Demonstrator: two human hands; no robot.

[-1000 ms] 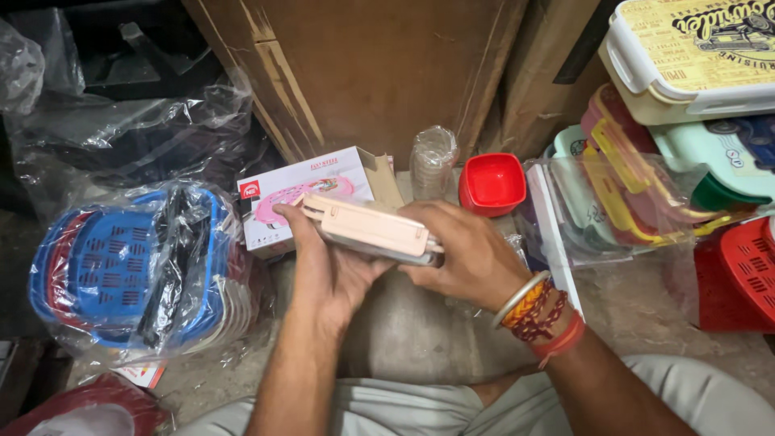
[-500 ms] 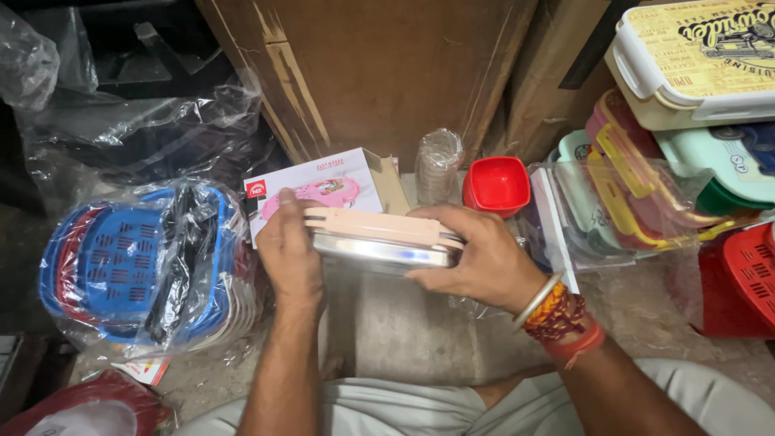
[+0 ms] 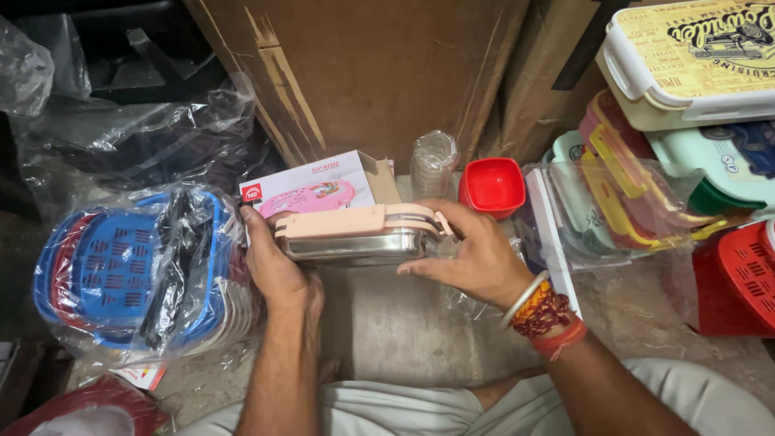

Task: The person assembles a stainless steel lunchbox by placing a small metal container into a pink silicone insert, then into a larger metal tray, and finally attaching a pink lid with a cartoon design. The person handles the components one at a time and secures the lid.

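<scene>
Lunchbox [image 3: 355, 236] now sits level and lower than a second ago, when it was tilted with its pink lid facing up; steel side now faces the camera. Left hand [image 3: 273, 262] grips the left end, fingers wrapped behind it, thumb on the near edge. Right hand [image 3: 476, 257] holds the right end, fingers pressed together along the lid and its clip, thumb under the steel base. Both hands closed on the lunchbox.

Landmark is the lunchbox. Just behind it, touching or nearly so, lies an open carton [image 3: 319, 187] with a pink box pictured on it. Behind that stands a big brown cardboard box [image 3: 363, 73]. Right and behind: a bagged stack of clear cups [image 3: 433, 161], then a red tub [image 3: 493, 186]. Further right, a plastic-wrapped pile of coloured lunchboxes [image 3: 630, 194], with a red basket [image 3: 747, 278] beyond. Left: blue and red baskets in a clear bag [image 3: 129, 270], just beside the left wrist. Below: bare concrete floor [image 3: 404, 323]. Right wrist carries a bangle and red threads [image 3: 541, 311].
</scene>
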